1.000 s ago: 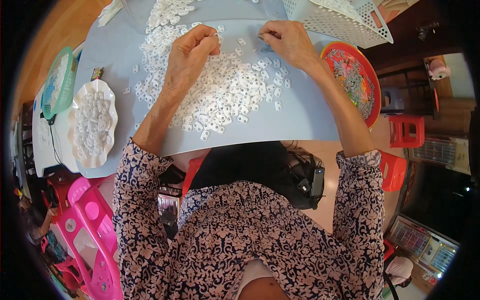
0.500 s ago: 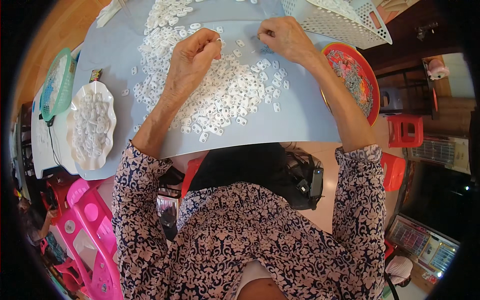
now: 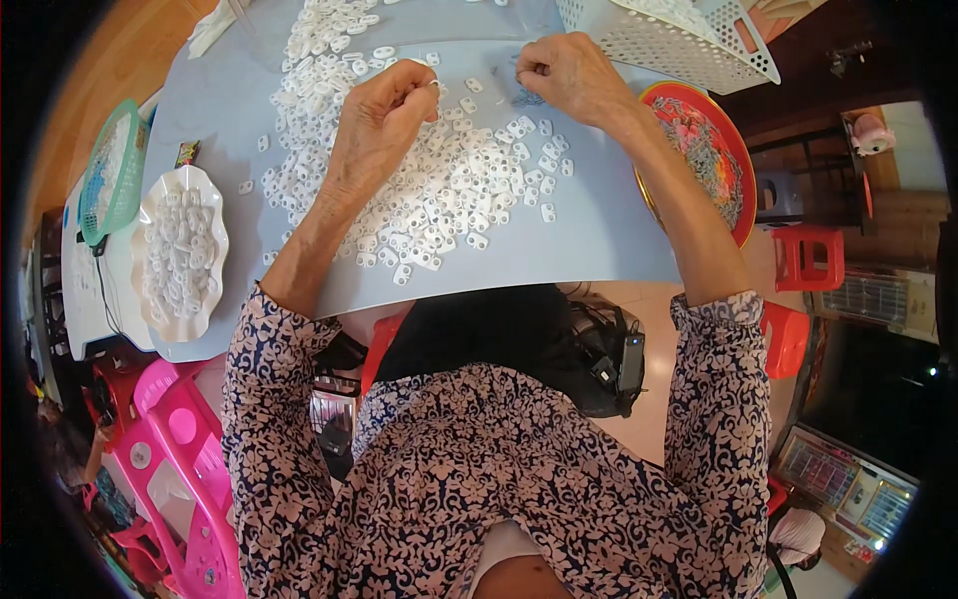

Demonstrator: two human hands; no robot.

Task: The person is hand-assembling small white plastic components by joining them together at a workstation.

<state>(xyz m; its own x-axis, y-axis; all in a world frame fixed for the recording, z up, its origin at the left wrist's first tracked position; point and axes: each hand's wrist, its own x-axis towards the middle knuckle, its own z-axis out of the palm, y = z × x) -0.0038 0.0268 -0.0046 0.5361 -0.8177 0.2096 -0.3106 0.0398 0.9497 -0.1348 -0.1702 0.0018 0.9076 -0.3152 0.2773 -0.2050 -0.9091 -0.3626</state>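
I have the heap of white two-holed pieces (image 3: 444,195) on the grey-blue table (image 3: 609,225), long axis running from 11 o'clock in toward centre; single pieces point every which way. Left hand (image 3: 387,105), 11 o'clock, over the heap: curled, thumb and fingers pressed together on what looks like one white piece (image 3: 433,84); only a sliver shows, so I cannot read its axis. Right hand (image 3: 577,80), 1 o'clock: curled, thumb against forefinger; cannot tell what, if anything, it pinches. Small grey bits (image 3: 526,97) just beside its fingertips. Left forearm blocks my view of part of the heap; right forearm crosses the red bowl (image 3: 740,155) at 2 o'clock. Count: one bowl, holding grey bits; one wavy-rimmed dish (image 3: 185,327) of white pieces at 9 o'clock; two baskets, a pale perforated basket (image 3: 679,60) at 1 o'clock, a green basket (image 3: 137,165) at 10. Heap too many to count.
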